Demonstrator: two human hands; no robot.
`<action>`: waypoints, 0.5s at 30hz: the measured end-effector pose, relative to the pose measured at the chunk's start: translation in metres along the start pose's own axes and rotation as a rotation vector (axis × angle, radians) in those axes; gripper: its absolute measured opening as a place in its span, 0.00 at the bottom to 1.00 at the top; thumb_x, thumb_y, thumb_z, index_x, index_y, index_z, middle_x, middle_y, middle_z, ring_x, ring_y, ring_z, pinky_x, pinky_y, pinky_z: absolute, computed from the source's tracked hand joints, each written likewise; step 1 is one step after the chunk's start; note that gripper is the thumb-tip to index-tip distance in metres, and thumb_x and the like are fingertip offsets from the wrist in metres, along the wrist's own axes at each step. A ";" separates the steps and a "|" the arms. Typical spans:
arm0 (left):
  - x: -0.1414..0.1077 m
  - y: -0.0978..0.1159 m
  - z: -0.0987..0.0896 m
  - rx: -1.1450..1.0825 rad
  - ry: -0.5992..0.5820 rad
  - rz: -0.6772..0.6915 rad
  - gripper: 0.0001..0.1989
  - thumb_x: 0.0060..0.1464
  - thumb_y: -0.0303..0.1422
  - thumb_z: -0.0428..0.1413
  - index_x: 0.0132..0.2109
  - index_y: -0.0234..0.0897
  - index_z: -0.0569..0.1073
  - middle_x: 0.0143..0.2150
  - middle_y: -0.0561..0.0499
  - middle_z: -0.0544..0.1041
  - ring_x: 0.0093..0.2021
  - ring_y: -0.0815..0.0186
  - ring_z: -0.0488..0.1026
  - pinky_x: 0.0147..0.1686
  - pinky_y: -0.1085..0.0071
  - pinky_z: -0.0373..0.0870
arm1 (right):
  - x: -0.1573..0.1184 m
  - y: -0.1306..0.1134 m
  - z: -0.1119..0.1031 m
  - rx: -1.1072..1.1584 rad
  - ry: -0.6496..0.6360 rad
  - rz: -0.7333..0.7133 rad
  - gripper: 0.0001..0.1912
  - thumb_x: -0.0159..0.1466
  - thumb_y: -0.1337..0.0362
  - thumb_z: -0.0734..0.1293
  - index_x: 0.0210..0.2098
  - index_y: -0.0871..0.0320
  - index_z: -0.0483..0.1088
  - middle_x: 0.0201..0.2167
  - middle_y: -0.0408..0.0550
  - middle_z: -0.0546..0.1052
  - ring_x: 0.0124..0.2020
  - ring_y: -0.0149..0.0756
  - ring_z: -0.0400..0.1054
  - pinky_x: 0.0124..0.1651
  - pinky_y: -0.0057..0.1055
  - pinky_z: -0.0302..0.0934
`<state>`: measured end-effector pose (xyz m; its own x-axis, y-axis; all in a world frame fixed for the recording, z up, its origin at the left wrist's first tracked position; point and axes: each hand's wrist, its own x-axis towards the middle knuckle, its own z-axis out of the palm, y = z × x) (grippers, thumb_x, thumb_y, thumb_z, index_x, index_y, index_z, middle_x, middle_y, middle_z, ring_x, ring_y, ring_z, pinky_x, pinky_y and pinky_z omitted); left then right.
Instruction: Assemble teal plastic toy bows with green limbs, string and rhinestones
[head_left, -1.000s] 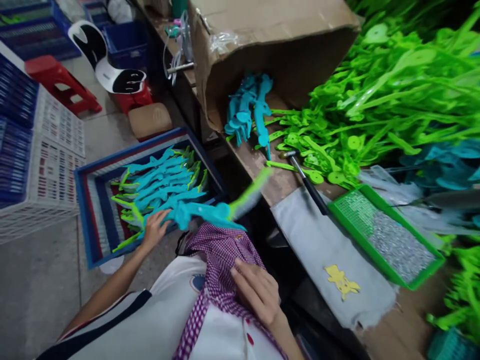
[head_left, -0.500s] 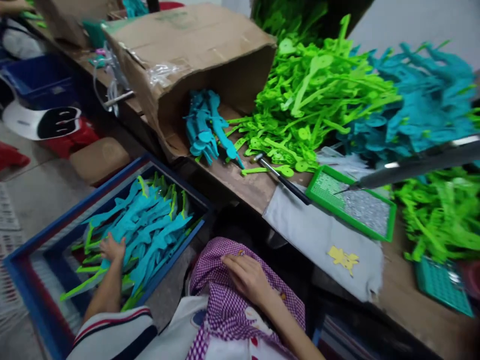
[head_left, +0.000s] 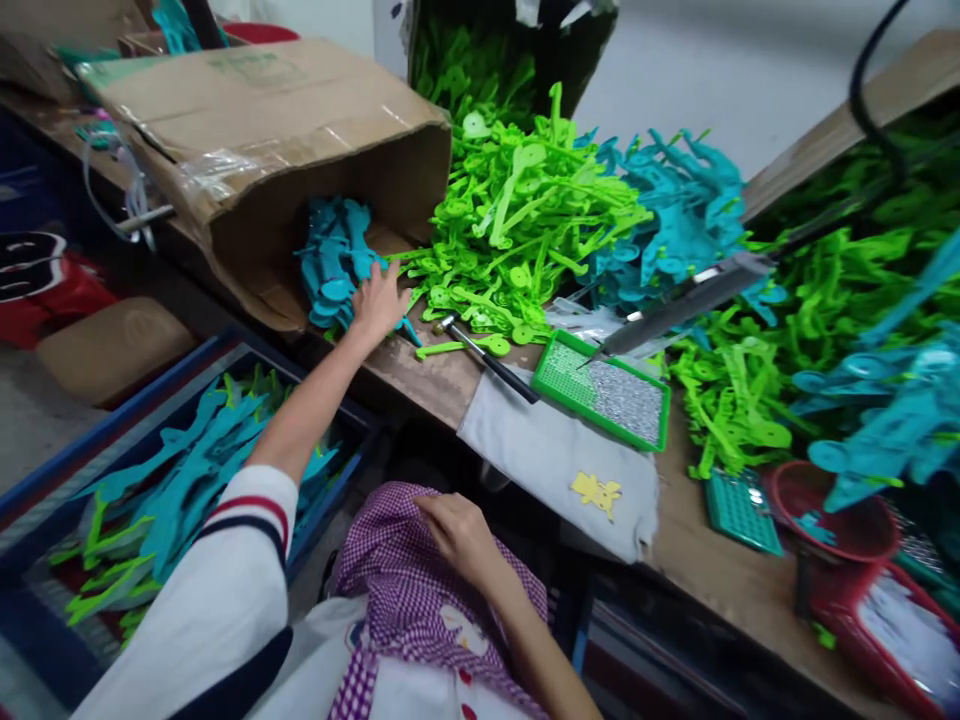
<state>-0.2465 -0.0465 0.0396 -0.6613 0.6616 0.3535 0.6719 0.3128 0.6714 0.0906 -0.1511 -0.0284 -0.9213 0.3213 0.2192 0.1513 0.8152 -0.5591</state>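
Observation:
My left hand [head_left: 379, 303] reaches to the mouth of a cardboard box [head_left: 300, 100] lying on its side. Its fingers are spread at the edge of a bundle of teal plastic pieces [head_left: 330, 255]; I cannot tell how firmly they touch. On my lap, over a purple checked apron [head_left: 382, 540], my right hand [head_left: 459, 535] lies relaxed with nothing seen in it. Left of me, a blue crate [head_left: 232, 340] holds teal pieces [head_left: 187, 470] with lime-green parts among them.
A hammer [head_left: 491, 362] lies by a grey cloth [head_left: 517, 430]. Beside it a green tray [head_left: 592, 405] holds small metal bits, under a dark pointed tool [head_left: 682, 300]. Lime-green parts [head_left: 525, 220] are heaped behind. At right are a red bowl [head_left: 832, 510] and teal pieces [head_left: 892, 400].
My left hand has moved from the teal pieces in the crate up to the bundle in the box. My right hand stays on my lap. The view has turned to the right.

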 end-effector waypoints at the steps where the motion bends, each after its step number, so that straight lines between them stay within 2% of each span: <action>1: 0.020 0.001 0.011 -0.033 0.005 -0.094 0.26 0.48 0.34 0.66 0.53 0.31 0.70 0.64 0.30 0.62 0.65 0.36 0.57 0.58 0.42 0.61 | -0.003 0.004 -0.001 -0.025 0.008 0.009 0.13 0.68 0.68 0.60 0.48 0.57 0.73 0.35 0.49 0.82 0.34 0.34 0.75 0.39 0.31 0.68; 2: 0.035 -0.001 0.021 -0.083 0.033 -0.188 0.27 0.44 0.30 0.68 0.52 0.29 0.70 0.67 0.28 0.57 0.68 0.33 0.51 0.59 0.40 0.59 | -0.009 0.007 -0.002 -0.037 0.025 0.036 0.13 0.68 0.68 0.60 0.48 0.57 0.73 0.34 0.49 0.82 0.33 0.34 0.75 0.38 0.31 0.67; 4: 0.051 -0.009 0.034 -0.207 0.122 -0.283 0.30 0.40 0.24 0.69 0.51 0.29 0.69 0.70 0.28 0.50 0.71 0.33 0.41 0.63 0.39 0.53 | -0.023 0.014 -0.006 -0.024 0.079 0.127 0.13 0.69 0.68 0.59 0.47 0.56 0.73 0.34 0.48 0.82 0.33 0.34 0.75 0.37 0.31 0.68; 7: 0.054 -0.016 0.043 -0.371 0.292 -0.334 0.33 0.40 0.19 0.67 0.54 0.26 0.67 0.72 0.30 0.43 0.72 0.37 0.34 0.68 0.43 0.40 | -0.043 0.022 -0.015 0.002 0.118 0.208 0.14 0.69 0.68 0.58 0.46 0.55 0.74 0.35 0.48 0.82 0.32 0.34 0.76 0.37 0.31 0.69; 9: 0.050 -0.015 0.043 -0.393 0.356 -0.343 0.36 0.39 0.17 0.67 0.57 0.25 0.64 0.72 0.30 0.39 0.72 0.38 0.35 0.69 0.45 0.36 | -0.050 0.027 -0.021 -0.014 0.103 0.191 0.14 0.68 0.68 0.59 0.46 0.56 0.74 0.35 0.48 0.82 0.33 0.35 0.76 0.37 0.32 0.69; 11: 0.046 -0.010 0.040 -0.362 0.371 -0.339 0.39 0.39 0.17 0.67 0.59 0.26 0.63 0.73 0.33 0.37 0.71 0.38 0.38 0.69 0.46 0.38 | -0.051 0.030 -0.025 -0.032 0.096 0.176 0.14 0.68 0.69 0.59 0.46 0.56 0.74 0.36 0.49 0.82 0.34 0.35 0.76 0.38 0.32 0.69; 15: 0.034 -0.004 0.022 -0.352 0.416 -0.291 0.39 0.38 0.20 0.68 0.59 0.29 0.63 0.72 0.38 0.41 0.71 0.43 0.45 0.69 0.52 0.45 | -0.048 0.035 -0.030 -0.014 0.126 0.186 0.14 0.68 0.70 0.59 0.47 0.56 0.73 0.37 0.49 0.82 0.35 0.35 0.76 0.39 0.33 0.70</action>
<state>-0.2643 -0.0104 0.0348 -0.9234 0.2396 0.3000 0.3405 0.1498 0.9282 0.1507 -0.1233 -0.0344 -0.8252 0.5235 0.2123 0.3197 0.7427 -0.5884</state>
